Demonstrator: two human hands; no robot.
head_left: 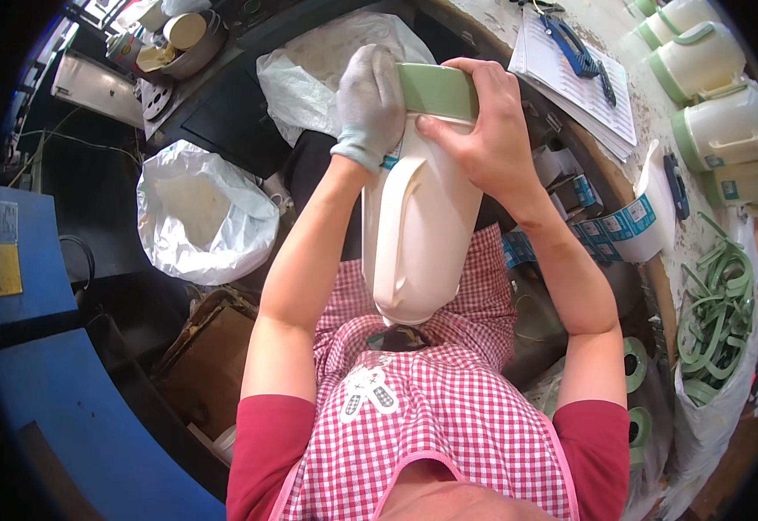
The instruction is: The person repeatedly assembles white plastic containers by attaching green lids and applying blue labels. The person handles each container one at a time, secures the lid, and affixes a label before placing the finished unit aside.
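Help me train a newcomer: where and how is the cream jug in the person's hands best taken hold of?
Probably by its long handle, from above on the wearer's side: it stands out from the cream jug toward the camera. The left hand and right hand are at the green far end, leaving it uncovered.

The far side of the cream jug [444,213] was hidden, as were the ends of some of the right hand's [494,122] fingers behind the green band [438,92]. The gloved left hand [369,102] covered all but a sliver of a blue label [389,162]. Print on the paper sheets [546,68] was too small to read. The dark rim cut off the blue cabinet [27,239], and the topmost jug [690,16] ran out of view.
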